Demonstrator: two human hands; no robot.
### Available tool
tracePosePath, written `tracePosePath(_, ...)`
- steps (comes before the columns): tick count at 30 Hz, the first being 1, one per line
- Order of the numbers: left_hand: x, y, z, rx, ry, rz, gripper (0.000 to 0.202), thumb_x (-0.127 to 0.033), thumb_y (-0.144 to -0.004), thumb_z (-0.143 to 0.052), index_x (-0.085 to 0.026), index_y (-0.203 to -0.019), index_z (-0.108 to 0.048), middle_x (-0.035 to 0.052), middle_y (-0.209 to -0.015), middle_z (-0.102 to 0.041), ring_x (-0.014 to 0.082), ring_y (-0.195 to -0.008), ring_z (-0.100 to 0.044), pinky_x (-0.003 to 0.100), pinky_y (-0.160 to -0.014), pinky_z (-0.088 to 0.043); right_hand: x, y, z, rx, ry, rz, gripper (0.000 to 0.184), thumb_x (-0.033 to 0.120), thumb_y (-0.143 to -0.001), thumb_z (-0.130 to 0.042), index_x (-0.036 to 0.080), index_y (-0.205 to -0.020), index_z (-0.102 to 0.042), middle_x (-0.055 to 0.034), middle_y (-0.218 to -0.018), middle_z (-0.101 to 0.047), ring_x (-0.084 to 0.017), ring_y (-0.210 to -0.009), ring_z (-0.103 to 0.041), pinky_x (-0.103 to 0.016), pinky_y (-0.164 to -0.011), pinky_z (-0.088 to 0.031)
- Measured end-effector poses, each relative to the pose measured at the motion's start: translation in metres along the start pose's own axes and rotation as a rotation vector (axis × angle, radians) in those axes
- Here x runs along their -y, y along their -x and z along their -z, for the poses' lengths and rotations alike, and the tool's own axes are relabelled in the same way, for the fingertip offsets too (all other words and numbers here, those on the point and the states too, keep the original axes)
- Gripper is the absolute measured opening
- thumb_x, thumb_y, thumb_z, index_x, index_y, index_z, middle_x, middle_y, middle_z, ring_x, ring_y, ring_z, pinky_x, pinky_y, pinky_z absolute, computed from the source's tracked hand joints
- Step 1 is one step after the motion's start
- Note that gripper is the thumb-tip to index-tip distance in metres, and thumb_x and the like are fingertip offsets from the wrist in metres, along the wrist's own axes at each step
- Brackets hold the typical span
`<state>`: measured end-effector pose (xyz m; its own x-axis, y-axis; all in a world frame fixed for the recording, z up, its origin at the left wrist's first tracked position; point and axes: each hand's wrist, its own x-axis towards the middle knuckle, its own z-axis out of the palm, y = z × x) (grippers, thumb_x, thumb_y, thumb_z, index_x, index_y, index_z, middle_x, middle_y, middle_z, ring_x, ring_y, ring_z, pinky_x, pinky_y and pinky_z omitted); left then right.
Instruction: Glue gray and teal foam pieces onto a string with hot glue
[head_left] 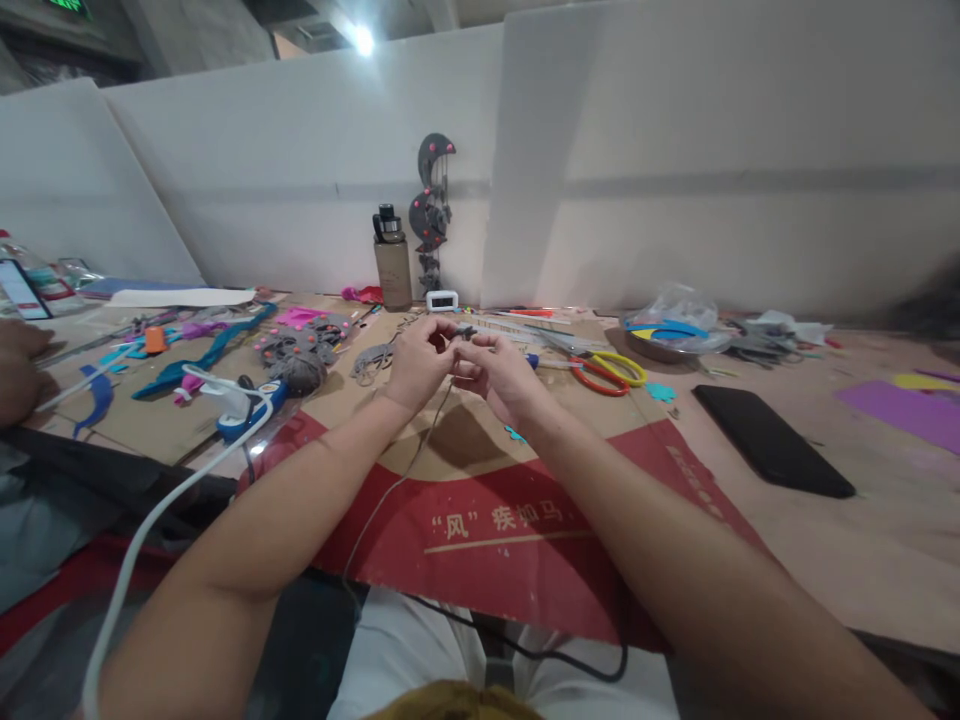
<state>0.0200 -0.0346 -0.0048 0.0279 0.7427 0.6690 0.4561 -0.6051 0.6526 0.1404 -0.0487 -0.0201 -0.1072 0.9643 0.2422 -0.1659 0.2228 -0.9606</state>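
Note:
My left hand [420, 360] and my right hand [499, 370] meet above a sheet of brown and red cardboard [480, 520]. Both pinch a small dark grey piece [463, 332] between their fingertips. A thin grey cord [405, 470] hangs from the hands toward my lap. What exactly the piece is cannot be made out. A ball of grey yarn [301, 372] lies to the left of my left hand. Scissors with red and yellow handles [607, 372] lie just right of my right hand.
A bottle [392, 262], a grey felt ornament [431, 210] and a small clock [442, 300] stand by the white back wall. A black phone [772, 440] lies right. A glue gun [240, 405] with white cable and felt scraps [202, 350] lie left. Another person's hands [19, 365] are at far left.

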Motion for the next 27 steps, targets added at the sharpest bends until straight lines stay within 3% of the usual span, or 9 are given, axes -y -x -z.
tracePosePath(3, 0.002, -0.001, -0.001, -0.017, -0.002, 0.002, 0.005, -0.018, -0.071, -0.059, -0.017, -0.075, -0.061, -0.0010, -0.067, -0.058, 0.0098, -0.060, -0.049, 0.023, -0.059, -0.038, 0.001, 0.002, -0.001, -0.079, -0.133, -0.096, 0.035, 0.034, -0.064, -0.065, 0.023, -0.084, -0.039, 0.0095, -0.065, -0.043, -0.004, -0.046, -0.038, -0.024, -0.054, -0.044)
tracePosePath(6, 0.005, -0.002, -0.003, -0.013, 0.103, 0.066, 0.007, -0.020, -0.071, -0.060, -0.016, -0.076, -0.060, -0.0007, -0.068, -0.059, 0.0094, -0.060, -0.050, 0.022, -0.057, -0.041, -0.002, -0.004, 0.007, -0.191, 0.028, 0.003, 0.021, 0.031, -0.068, -0.061, 0.022, -0.079, -0.045, 0.0082, -0.062, -0.041, -0.005, -0.047, -0.034, -0.020, -0.046, -0.033)
tracePosePath(9, 0.006, -0.001, -0.007, 0.039, 0.269, 0.158, 0.011, -0.022, -0.071, -0.061, -0.015, -0.081, -0.061, -0.0003, -0.068, -0.059, 0.0094, -0.058, -0.053, 0.022, -0.052, -0.044, -0.006, -0.012, 0.016, -0.237, 0.190, 0.129, 0.013, 0.031, -0.071, -0.057, 0.020, -0.075, -0.051, 0.0054, -0.062, -0.045, -0.007, -0.053, -0.038, -0.021, -0.049, -0.032)
tracePosePath(15, 0.004, -0.001, -0.009, 0.086, 0.479, 0.256, 0.011, -0.021, -0.071, -0.063, -0.014, -0.078, -0.058, 0.0004, -0.067, -0.060, 0.0094, -0.059, -0.058, 0.021, -0.052, -0.049, -0.010, -0.013, 0.021, -0.245, 0.317, 0.238, 0.016, 0.034, -0.073, -0.057, 0.018, -0.075, -0.057, 0.0038, -0.062, -0.048, -0.009, -0.057, -0.042, -0.023, -0.055, -0.034)
tracePosePath(27, 0.007, 0.001, -0.014, 0.155, 0.584, 0.296, 0.014, -0.018, -0.071, -0.064, -0.012, -0.079, -0.055, 0.0025, -0.068, -0.062, 0.0109, -0.060, -0.062, 0.027, -0.061, -0.053, -0.002, -0.008, 0.021, -0.268, 0.420, 0.272, 0.019, 0.033, -0.073, -0.056, 0.016, -0.068, -0.059, 0.0028, -0.058, -0.050, -0.009, -0.056, -0.040, -0.023, -0.054, -0.031)
